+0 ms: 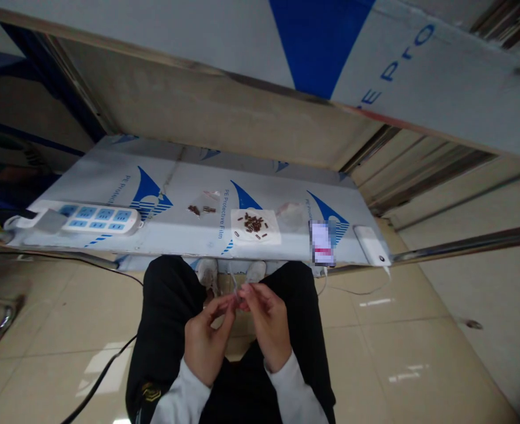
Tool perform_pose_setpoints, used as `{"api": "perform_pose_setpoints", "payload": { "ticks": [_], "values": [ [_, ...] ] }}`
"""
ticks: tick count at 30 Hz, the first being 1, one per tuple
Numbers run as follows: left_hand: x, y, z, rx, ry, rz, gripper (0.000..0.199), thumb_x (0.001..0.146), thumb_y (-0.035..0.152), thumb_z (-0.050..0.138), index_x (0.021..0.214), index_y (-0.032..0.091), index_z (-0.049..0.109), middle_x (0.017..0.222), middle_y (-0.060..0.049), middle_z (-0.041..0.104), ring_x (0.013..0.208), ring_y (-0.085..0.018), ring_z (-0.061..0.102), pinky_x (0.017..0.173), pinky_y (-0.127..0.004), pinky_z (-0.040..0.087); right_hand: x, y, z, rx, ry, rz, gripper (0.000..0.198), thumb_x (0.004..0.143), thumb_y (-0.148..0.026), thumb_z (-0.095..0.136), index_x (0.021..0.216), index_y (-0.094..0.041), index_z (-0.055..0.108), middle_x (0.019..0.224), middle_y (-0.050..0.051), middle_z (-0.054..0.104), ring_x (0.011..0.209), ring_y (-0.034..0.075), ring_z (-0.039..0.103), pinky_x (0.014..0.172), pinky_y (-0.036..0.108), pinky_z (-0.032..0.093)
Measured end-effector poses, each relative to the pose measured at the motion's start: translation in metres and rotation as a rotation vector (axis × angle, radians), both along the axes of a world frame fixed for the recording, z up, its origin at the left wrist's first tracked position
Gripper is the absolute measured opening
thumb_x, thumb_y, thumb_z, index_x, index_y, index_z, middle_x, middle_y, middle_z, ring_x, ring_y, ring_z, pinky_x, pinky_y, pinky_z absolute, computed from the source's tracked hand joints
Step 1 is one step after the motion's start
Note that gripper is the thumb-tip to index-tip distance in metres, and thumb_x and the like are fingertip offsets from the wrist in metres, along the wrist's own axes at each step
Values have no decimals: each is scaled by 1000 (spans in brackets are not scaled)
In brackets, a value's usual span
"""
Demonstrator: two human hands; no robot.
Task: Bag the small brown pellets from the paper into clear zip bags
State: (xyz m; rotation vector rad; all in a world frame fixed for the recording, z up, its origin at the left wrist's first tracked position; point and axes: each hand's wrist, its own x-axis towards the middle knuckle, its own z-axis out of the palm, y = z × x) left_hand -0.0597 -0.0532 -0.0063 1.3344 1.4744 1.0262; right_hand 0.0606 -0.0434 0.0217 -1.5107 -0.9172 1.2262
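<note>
My left hand (209, 335) and my right hand (266, 321) meet above my lap, just in front of the shelf's near edge. Thumbs and fingertips of both are pinched together on a small clear plastic bag (234, 278), of which only a thin, shiny part shows. Its contents, if any, cannot be made out. Beyond the hands, a white square sheet (268, 235) lies on the shelf with several small brown metal-looking pieces (254, 224) heaped and scattered on it. To the left lies a clear bag (211, 195) beside a few similar brown pieces (194, 209).
The film-covered shelf (180, 235) holds a white power strip (105, 219) at left. At right are a phone (321, 242) and a white power bank (371, 245) with cables. Another clear bag (291, 215) lies near the sheet. An upper board (175, 35) overhangs the shelf.
</note>
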Motion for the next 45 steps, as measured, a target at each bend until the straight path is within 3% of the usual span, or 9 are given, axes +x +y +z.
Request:
{"api": "perform_pose_setpoints", "payload": {
  "ticks": [7,11,16,19,23,29,40,43,45],
  "values": [
    [-3,0,9,-239,-326,2,33,71,43,69,85,14,73,82,-9,76,75,-21,73,74,-29,59,11,-15,6,125,-227,195,13,82,-31,66,91,-27,75,90,1,75,85,19,70,80,30,53],
    [-10,-4,22,-176,-44,-36,25,74,43,65,80,19,73,76,-4,76,70,-19,72,65,-24,58,15,-14,6,188,-458,344,14,85,-23,59,88,-22,72,80,3,73,72,18,68,70,29,53],
    [-15,-4,42,34,417,44,12,70,35,65,72,25,71,57,4,70,50,-15,67,47,-19,50,18,-20,1,228,-791,267,8,81,-18,59,78,-19,66,71,5,68,63,19,65,61,31,51],
    [-15,0,55,41,482,-16,8,70,29,63,72,25,69,58,6,69,49,-12,65,49,-18,50,22,-21,2,305,-738,310,24,80,-11,56,100,-19,64,99,9,69,94,24,65,82,38,52],
    [-15,6,69,72,455,-59,7,72,26,61,75,24,68,58,8,68,48,-10,63,49,-16,49,27,-18,7,426,-489,495,48,84,-9,49,129,-27,51,136,5,54,130,21,43,109,44,36],
    [-13,8,77,116,372,-51,11,77,27,59,80,24,69,63,7,70,51,-8,65,50,-14,51,20,-22,0,393,-295,458,82,60,-28,83,132,-27,45,135,7,52,129,27,44,110,42,35],
    [-18,3,95,366,564,-12,19,86,35,56,95,23,68,89,-1,72,79,-16,67,71,-26,51,1,-19,17,434,-231,237,51,68,-16,71,114,-26,55,111,4,61,106,22,58,93,35,48],
    [-28,9,83,357,484,50,17,87,30,55,98,22,66,96,-3,70,88,-16,65,81,-27,49,6,-18,18,436,-257,215,47,70,-18,71,113,-26,55,109,5,60,106,22,57,93,36,47],
    [-43,15,56,358,492,98,17,88,28,53,99,21,65,99,-4,69,91,-17,64,84,-29,48,10,-15,15,433,-288,192,45,71,-17,70,113,-25,55,108,5,60,104,21,58,92,35,47]
  ]
}}
